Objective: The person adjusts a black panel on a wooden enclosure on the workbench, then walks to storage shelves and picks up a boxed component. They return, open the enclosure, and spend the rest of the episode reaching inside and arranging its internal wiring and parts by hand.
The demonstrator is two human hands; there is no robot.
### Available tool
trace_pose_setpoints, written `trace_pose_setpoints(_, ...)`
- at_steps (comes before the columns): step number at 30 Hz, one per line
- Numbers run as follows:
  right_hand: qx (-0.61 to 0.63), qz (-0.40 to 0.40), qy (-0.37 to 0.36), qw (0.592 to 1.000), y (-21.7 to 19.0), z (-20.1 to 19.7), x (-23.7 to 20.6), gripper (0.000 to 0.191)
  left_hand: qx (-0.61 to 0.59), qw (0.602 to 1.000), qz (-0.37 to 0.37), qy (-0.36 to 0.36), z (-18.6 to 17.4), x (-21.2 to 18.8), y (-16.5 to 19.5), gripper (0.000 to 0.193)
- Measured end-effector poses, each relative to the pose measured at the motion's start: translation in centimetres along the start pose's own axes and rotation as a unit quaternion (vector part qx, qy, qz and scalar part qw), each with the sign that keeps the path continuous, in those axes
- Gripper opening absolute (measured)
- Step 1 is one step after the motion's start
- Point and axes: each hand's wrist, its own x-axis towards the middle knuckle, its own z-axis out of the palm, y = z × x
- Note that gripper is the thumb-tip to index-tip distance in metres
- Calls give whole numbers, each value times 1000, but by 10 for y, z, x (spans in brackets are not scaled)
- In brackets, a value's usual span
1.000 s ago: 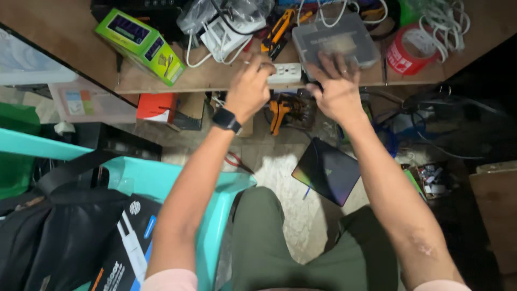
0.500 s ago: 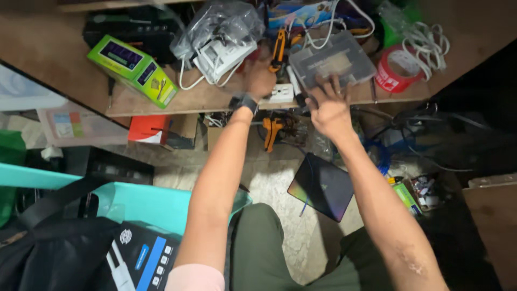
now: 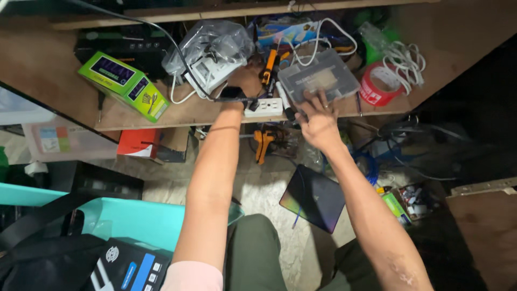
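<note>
Your right hand (image 3: 318,123) lies flat, fingers spread wide, on the clear plastic box (image 3: 318,77) at the wooden shelf (image 3: 48,70) edge. Left hand (image 3: 246,80) is by the white power strip (image 3: 264,106); can't tell its grip.

On the counter (image 3: 48,70), a box (image 3: 123,85) is set at the left, a bag (image 3: 207,46) in the middle, then a case (image 3: 318,81), with tape (image 3: 379,86) at the right.
</note>
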Motion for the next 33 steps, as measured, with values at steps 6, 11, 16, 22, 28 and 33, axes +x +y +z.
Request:
trace_pose_setpoints(6, -4, 2, 2, 1000, -3, -5, -1, 37, -115, 983, -23, 140, 0, -10, 1, 36)
trace_pose_setpoints(11, -3, -1, -7, 1000, -8, -9, -2, 37, -211, 966, -90, 116, -2, -19, -10, 28)
trace_pose_setpoints(16, -5, 22, -8, 1000, -16, -14, -3, 38, -160, 979, -118, 51, -2, -22, -6, 33)
trace_pose_setpoints(22, 10, -13, 15, 1000, -20, -18, -3, 40, -137, 980, -133, 51, -4, -20, 2, 45)
trace_pose_setpoints(28, 19, -6, 3, 1000, -28, -27, 1, 39, -110, 975, -191, 9, -10, -12, 20, 64)
trace_pose_setpoints(33, 34, 4, -5, 999, -40, -43, 5, 38, -124, 971, -200, 33, -21, -13, 31, 52)
